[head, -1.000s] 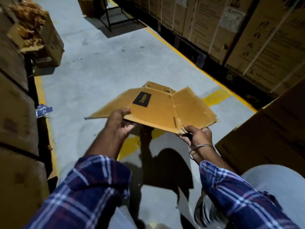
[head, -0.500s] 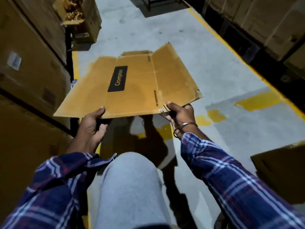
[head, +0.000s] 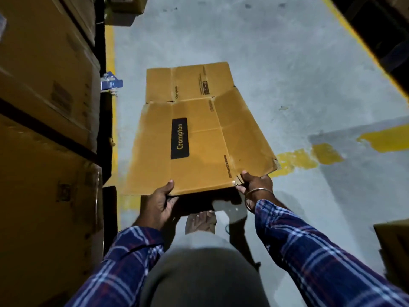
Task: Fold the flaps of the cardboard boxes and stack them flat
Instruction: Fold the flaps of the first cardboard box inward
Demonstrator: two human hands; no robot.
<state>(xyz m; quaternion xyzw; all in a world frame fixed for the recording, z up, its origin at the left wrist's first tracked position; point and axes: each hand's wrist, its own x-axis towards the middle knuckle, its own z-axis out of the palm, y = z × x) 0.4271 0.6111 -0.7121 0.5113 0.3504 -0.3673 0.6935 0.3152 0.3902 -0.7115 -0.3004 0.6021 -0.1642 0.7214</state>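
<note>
A flattened brown cardboard box (head: pixel 205 138) with a black "Crompton" label is held out in front of me above the floor, its flaps spread open. My left hand (head: pixel 160 203) grips its near edge at the left, thumb on top. My right hand (head: pixel 255 182), with a metal bangle on the wrist, pinches the near right corner. Beyond it a second flattened box (head: pixel 190 84) lies on the grey floor, partly covered by the held one.
Stacked large cartons (head: pixel 44 129) line the left side behind a yellow floor line (head: pixel 110 52). Yellow paint patches (head: pixel 309 158) mark the floor at right. Another carton corner (head: pixel 394 244) shows at lower right. My knee (head: pixel 199 262) and foot (head: pixel 200 221) are below the box.
I have looked further down and brought the held box lower and forward over the flat box on the floor. Both hands keep their grips on its near edge.
</note>
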